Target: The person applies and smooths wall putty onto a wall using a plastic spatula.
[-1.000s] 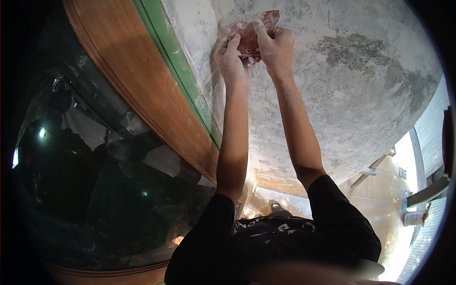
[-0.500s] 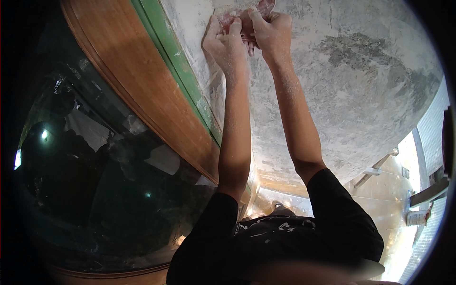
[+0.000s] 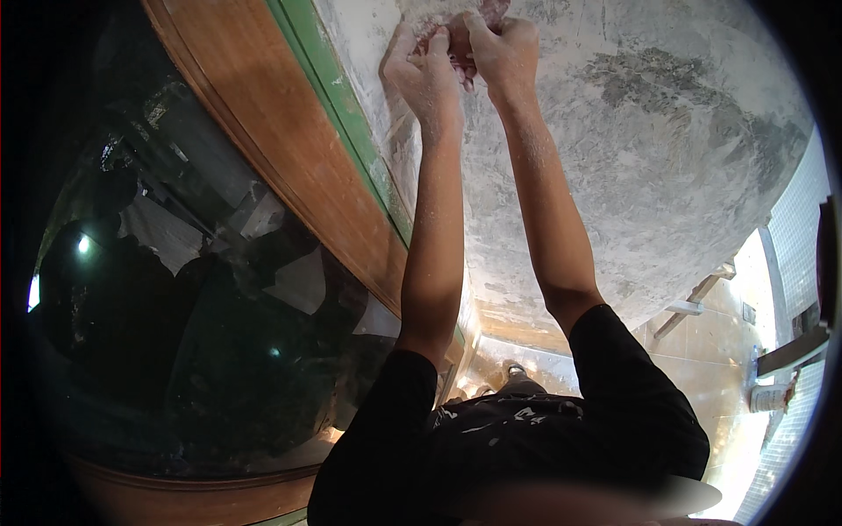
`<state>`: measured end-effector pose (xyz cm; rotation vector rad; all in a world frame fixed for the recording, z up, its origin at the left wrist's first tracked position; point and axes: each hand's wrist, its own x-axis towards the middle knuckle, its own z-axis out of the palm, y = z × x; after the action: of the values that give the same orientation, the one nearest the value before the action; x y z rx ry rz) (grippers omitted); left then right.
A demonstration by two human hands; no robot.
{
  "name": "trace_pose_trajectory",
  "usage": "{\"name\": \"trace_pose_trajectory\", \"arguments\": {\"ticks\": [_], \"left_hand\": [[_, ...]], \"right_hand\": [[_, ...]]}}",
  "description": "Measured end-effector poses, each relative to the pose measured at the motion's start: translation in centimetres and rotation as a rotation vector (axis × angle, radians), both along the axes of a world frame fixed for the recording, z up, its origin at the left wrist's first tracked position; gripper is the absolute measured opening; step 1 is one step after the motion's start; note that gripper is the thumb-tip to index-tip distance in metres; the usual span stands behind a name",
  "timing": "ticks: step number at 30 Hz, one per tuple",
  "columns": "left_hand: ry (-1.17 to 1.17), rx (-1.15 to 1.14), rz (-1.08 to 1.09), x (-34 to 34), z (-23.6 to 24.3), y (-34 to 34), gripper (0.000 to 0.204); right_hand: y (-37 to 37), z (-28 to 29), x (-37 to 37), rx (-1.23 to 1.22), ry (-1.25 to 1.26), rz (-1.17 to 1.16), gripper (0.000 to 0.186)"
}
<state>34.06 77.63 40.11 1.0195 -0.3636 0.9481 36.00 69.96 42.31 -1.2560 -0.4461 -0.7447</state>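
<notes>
Both of my hands are raised against a grey, white-smeared plaster wall (image 3: 631, 184), near the top of the view. Between them is a dusty reddish-brown sheet of sandpaper (image 3: 460, 40), bent and partly covered by my fingers. My left hand (image 3: 423, 77) grips its left side, with the thumb on top and fingers curled. On the other side my right hand (image 3: 507, 58) is closed on the sheet, and a reddish end pokes out above it. White dust coats my hands and forearms. What lies under the sheet is hidden.
Left of my hands run a green strip (image 3: 329, 96) and a brown wooden frame (image 3: 281, 131) around dark, reflective glass (image 3: 219, 351). Below is a tiled floor (image 3: 693, 342) with one of my feet. At right stand wooden supports (image 3: 794, 352) and a pale container (image 3: 768, 399).
The wooden frame and green strip have shifted right in the view, so my hands appear closer to them. Less of the sandpaper's upper end shows. Both hands keep their grip.
</notes>
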Motion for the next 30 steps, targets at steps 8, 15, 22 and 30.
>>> {"name": "trace_pose_trajectory", "arguments": {"ticks": [8, 15, 22, 30], "left_hand": [[0.023, -0.018, 0.041, -0.1, 1.1, -0.2, 0.060], [-0.026, -0.052, 0.071, 0.5, 2.7, 0.0, 0.054], [-0.006, -0.096, 0.042, 0.7, 1.9, 0.3, 0.053], [-0.003, -0.017, 0.116, 1.4, 2.2, 0.5, 0.046]], "right_hand": [[-0.3, 0.5, 1.3, -0.169, -0.023, -0.263, 0.029], [0.2, 1.7, 1.1, -0.027, -0.026, -0.069, 0.030], [0.7, 1.0, 0.8, 0.015, -0.048, -0.058, 0.031], [0.6, 1.4, 0.3, -0.009, -0.047, -0.110, 0.032]]}}
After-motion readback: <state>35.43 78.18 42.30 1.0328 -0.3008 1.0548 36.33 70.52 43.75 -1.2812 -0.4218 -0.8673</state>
